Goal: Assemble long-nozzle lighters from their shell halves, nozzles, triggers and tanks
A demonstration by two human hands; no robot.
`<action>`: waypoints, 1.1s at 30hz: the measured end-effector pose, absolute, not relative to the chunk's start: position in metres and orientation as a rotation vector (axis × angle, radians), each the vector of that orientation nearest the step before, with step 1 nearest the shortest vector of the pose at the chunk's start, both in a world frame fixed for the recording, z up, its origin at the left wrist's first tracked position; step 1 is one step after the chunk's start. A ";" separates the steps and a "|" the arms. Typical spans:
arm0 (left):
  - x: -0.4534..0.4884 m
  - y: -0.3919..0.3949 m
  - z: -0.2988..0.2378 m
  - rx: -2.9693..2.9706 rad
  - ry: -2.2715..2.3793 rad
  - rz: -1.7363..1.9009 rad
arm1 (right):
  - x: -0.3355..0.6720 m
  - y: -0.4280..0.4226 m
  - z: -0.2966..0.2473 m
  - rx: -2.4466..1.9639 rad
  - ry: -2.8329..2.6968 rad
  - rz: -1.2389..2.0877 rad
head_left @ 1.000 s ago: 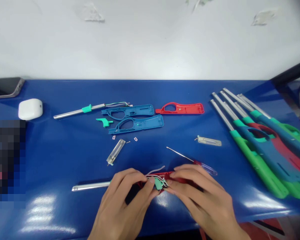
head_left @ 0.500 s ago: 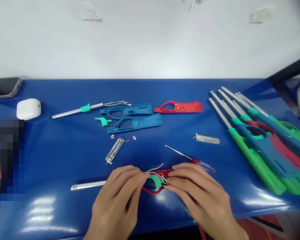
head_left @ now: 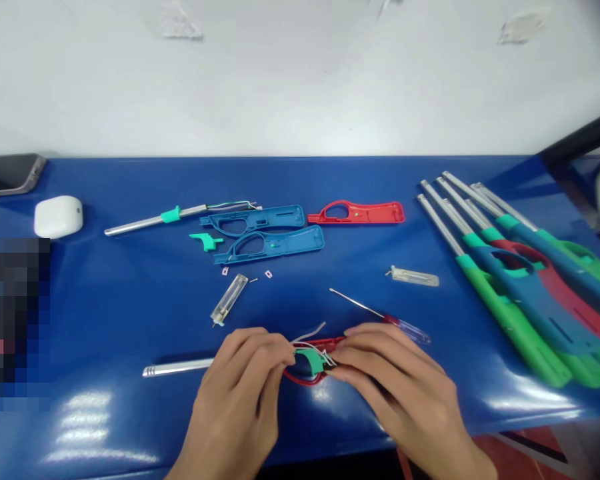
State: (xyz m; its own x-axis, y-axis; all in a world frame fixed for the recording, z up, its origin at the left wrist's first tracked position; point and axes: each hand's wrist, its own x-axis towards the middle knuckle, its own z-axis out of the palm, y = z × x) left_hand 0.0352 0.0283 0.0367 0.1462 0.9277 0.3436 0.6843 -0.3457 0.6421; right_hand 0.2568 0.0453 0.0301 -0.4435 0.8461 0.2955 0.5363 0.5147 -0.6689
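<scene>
At the front of the table lies an opened red gas lighter (head_left: 300, 381), its inside facing up. Its green trigger (head_left: 315, 361) and thin white wires (head_left: 307, 344) show between my hands. The metal tube (head_left: 177, 367) sticks out to the left. My left hand (head_left: 245, 393) is closed, fingertips pinching the lighter's front end near the wires; the exact grip is hidden. My right hand (head_left: 397, 387) is closed on the handle beside the trigger, fingertips at the wire ends and a small dark part. Just beyond my right hand rests a screwdriver (head_left: 380, 315).
Blue shell halves (head_left: 280, 245), a red shell half (head_left: 375, 213) and a loose tube with wires (head_left: 153, 224) lie farther back. Clear fuel tanks (head_left: 230, 297) and a green trigger lie nearer. Assembled lighters (head_left: 535, 287) are piled right; a white case (head_left: 59, 217) sits left.
My left hand's fingers have shifted slightly at the lighter's front end. The right hand stays at the handle, and the parts on the table lie as before.
</scene>
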 end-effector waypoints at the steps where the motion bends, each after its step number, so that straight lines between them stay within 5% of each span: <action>1: 0.035 0.028 0.036 2.097 1.546 1.028 | 0.257 0.045 0.030 -1.125 -2.153 0.649; 33: 0.021 0.009 0.023 2.453 1.390 0.822 | 0.264 0.037 0.034 -1.172 -2.152 0.640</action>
